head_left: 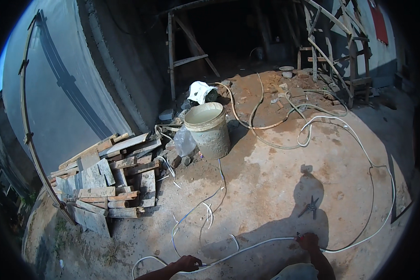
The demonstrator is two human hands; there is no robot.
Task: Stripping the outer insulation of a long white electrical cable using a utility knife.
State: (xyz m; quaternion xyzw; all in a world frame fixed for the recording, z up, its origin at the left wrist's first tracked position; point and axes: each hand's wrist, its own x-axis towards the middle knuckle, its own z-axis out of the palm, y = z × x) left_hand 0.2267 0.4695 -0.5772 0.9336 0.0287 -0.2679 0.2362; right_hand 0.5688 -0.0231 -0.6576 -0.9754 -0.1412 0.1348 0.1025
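A long white cable [265, 241] runs low across the view between my two hands. My left hand [189, 263] is closed, fingers wrapped round the cable near the bottom edge. Farther right, my right hand [308, 241] grips the same cable in a closed fist; a small bit of red shows at its fingers. Beyond my right hand, a pair of pliers [311, 206] lies on the ground with its handles spread, inside my shadow. Short white cable scraps [209, 215] lie on the ground ahead of my left hand, beside a thin blue-and-white wire [196, 205].
A mortar-stained bucket [212, 140] stands ahead, with a clear plastic bag [185, 141] beside it. Scrap boards [107, 179] are heaped at left, near a bent pole [28, 135]. A hose [254, 126] winds over reddish dirt toward wooden scaffolding [352, 70].
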